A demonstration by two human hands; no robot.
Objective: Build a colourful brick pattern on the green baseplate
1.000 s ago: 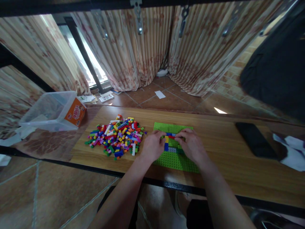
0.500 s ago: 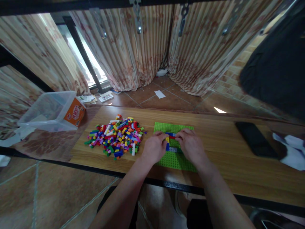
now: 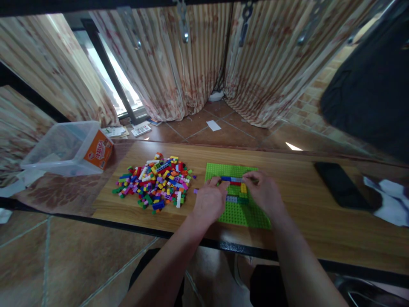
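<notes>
A green studded baseplate (image 3: 243,218) lies on the table in front of me. On it stands a low rectangular frame of building bricks: a blue brick (image 3: 226,178) and a grey brick (image 3: 235,180) at the far side over a red one, yellow bricks (image 3: 243,187) at the right, and a grey brick (image 3: 231,199) at the near side. My left hand (image 3: 211,198) has its bent fingers around the frame's left side, which it hides. At the far right corner my right hand (image 3: 262,187) pinches at the grey brick's end.
A heap of loose coloured bricks (image 3: 159,181) spreads to the left, with a small purple brick (image 3: 195,191) beside my left hand. A clear plastic box (image 3: 64,149) stands farther left. At the right lie a black phone (image 3: 341,185) and crumpled white paper (image 3: 391,200).
My right hand has moved right to the far right corner, uncovering the grey and yellow bricks. My left hand has shifted slightly and now covers the frame's left side.
</notes>
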